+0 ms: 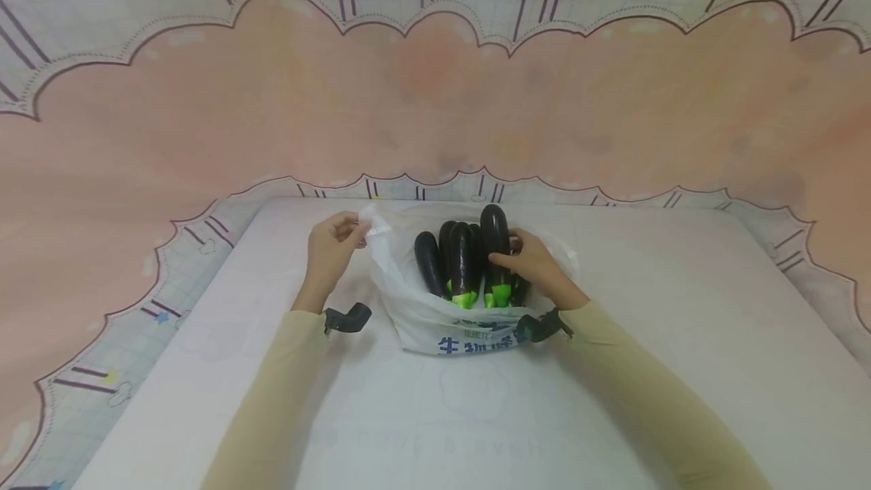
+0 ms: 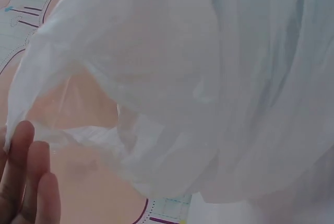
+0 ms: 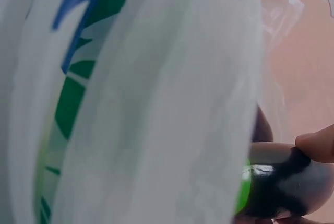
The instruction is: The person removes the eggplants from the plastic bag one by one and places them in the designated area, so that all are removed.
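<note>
Slick skin and thin plastic are the weak points

The right hand (image 1: 540, 263) grips one eggplant (image 1: 494, 229) around its middle, the thumb across the near face. That eggplant is at the right of the cluster, its green cap low by the near edge of the mouth of the white plastic bag (image 1: 418, 330). The left hand (image 1: 330, 248) pinches the far-left corner of the bag, pulling it outward from the other eggplants (image 1: 462, 257), which lie close together inside the bag on the counter (image 1: 435, 414).

The likeliest fault, I judge, is a slip: the skin looks glossy, and a light hold could let the eggplant turn or drop back. Its neighbours crowd it, so shifting it may drag or roll them, and the green cap might catch on the bag's edge. Too hard a tug from the left hand could stretch or tear the thin plastic, or tip the bag; too slack, and the side could fold over the eggplants. The black wrist camera (image 1: 542, 326) near the bag's front might also snag; whether it touches, I cannot tell.
</note>
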A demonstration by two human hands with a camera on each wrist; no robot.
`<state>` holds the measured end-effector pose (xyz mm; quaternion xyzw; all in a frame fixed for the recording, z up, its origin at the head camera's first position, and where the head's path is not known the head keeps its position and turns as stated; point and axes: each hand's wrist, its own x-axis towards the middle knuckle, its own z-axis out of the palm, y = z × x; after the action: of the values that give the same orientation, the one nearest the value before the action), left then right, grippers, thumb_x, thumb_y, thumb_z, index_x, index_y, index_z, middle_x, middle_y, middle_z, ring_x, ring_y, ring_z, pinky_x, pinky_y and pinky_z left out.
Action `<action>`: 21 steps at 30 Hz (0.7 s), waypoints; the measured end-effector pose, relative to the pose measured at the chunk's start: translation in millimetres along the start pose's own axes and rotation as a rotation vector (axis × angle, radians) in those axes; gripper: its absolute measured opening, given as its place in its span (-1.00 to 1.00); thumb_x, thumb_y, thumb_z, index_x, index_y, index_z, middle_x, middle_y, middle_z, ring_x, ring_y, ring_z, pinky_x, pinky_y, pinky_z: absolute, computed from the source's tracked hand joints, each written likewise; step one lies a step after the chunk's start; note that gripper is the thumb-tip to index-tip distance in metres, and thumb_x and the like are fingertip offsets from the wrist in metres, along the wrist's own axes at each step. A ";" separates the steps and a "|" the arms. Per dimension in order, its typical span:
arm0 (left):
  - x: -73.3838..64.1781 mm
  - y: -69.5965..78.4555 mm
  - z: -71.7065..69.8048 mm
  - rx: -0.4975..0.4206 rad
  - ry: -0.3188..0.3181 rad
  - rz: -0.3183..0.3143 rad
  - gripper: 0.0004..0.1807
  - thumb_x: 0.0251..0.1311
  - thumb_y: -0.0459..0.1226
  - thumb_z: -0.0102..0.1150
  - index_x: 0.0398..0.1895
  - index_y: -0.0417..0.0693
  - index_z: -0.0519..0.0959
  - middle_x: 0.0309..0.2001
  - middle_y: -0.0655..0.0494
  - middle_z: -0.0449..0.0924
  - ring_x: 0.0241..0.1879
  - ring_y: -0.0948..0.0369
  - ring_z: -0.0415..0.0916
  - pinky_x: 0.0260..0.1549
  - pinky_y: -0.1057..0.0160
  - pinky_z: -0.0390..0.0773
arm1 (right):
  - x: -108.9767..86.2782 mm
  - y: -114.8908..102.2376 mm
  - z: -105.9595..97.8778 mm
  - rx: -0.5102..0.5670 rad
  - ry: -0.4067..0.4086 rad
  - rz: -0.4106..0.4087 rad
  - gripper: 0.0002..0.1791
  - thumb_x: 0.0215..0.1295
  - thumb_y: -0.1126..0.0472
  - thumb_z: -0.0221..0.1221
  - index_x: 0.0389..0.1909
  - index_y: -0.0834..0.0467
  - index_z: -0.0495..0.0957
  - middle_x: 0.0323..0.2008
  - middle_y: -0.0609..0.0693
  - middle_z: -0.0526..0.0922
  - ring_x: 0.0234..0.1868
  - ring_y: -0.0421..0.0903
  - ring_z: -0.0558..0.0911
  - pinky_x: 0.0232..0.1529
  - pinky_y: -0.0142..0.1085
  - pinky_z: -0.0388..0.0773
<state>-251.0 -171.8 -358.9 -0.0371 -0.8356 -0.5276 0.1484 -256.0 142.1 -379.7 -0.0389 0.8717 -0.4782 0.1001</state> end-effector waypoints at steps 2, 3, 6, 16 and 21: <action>0.3 -0.2 1.3 -0.024 0.017 -0.016 -0.73 0.22 -0.25 0.18 -0.16 -0.30 0.57 -0.23 -0.30 0.66 -0.58 0.53 0.49 -0.41 0.52 0.57 | -0.5 0.4 -1.1 0.019 -0.002 -0.011 -0.25 0.25 0.11 0.18 0.38 0.25 0.09 0.22 0.33 0.35 0.12 0.17 0.44 0.15 0.01 0.43; 0.1 -0.7 1.5 -0.045 0.018 -0.028 -0.73 0.21 -0.26 0.19 -0.15 -0.31 0.57 -0.23 -0.30 0.66 -0.58 0.52 0.50 -0.41 0.50 0.58 | -0.9 0.9 -1.7 0.028 -0.004 -0.020 -0.24 0.25 0.12 0.18 0.39 0.24 0.09 0.19 0.33 0.38 0.07 0.16 0.47 0.13 -0.01 0.45; -0.7 -2.9 1.1 -0.136 -0.011 -0.098 -0.70 0.20 -0.28 0.19 -0.09 -0.33 0.54 -0.27 -0.17 0.69 -0.58 0.47 0.55 -0.40 0.43 0.62 | -0.8 1.6 -3.3 0.047 -0.003 -0.028 -0.23 0.25 0.12 0.19 0.40 0.20 0.08 0.11 0.33 0.45 -0.11 0.09 0.52 0.04 -0.06 0.50; -4.4 -4.1 -5.4 -0.353 -0.161 -0.290 -0.51 0.22 -0.36 0.14 0.16 -0.47 0.33 -0.42 0.42 0.59 -0.37 0.48 0.58 -0.22 0.50 0.57 | -1.4 2.8 -12.9 0.115 0.002 -0.022 -0.24 0.27 0.08 0.18 0.39 0.25 0.08 0.26 0.35 0.36 0.03 0.25 0.58 0.14 -0.03 0.47; -5.7 -1.2 -5.9 -0.368 -0.161 -0.294 -0.52 0.21 -0.35 0.15 0.14 -0.46 0.35 -0.44 0.45 0.61 -0.37 0.48 0.59 -0.23 0.50 0.58 | -4.0 1.9 -25.9 0.128 0.021 -0.022 -0.26 0.27 0.07 0.18 0.36 0.27 0.13 0.29 0.32 0.33 0.06 0.23 0.58 0.13 -0.05 0.48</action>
<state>-244.6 -177.1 -359.3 0.0164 -0.7308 -0.6823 -0.0063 -257.5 165.2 -367.2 -0.0370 0.8399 -0.5343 0.0881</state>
